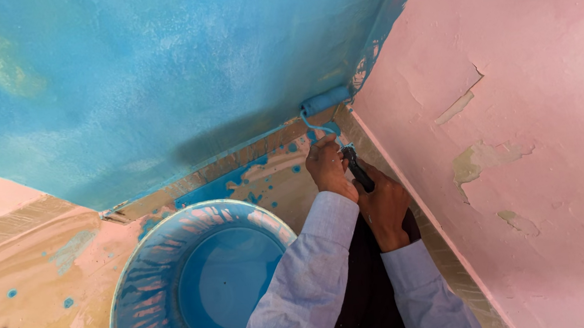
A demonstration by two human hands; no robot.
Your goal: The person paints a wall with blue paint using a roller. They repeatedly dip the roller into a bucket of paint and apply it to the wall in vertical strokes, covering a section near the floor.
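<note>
The head view looks down into a room corner, where both hands close around the dark handle of a small paint roller with a blue-soaked sleeve [325, 100]; the left hand [326, 169] is wrapped on the handle nearer the roller sleeve, its fingers curled shut around it; the right hand [385, 206] is clamped on the handle's lower end, just behind the left hand and touching it; both wrists come out of pale blue shirt sleeves [305, 285]; the roller sleeve lies horizontally at the very foot of the freshly painted glossy blue wall [153, 77], pressed into the corner where that wall meets the pink plaster wall with peeling patches [519, 125]; a thin bent wire frame runs from the roller sleeve down to the handle; to the left of the roller and below it stands a round plastic bucket streaked pink and blue, holding blue paint [203, 285], just beside the left sleeve; the tan floor spattered with blue drips [30, 285] spreads left of the bucket; a larger smear of blue paint lies on the floor between the bucket and the roller.
</note>
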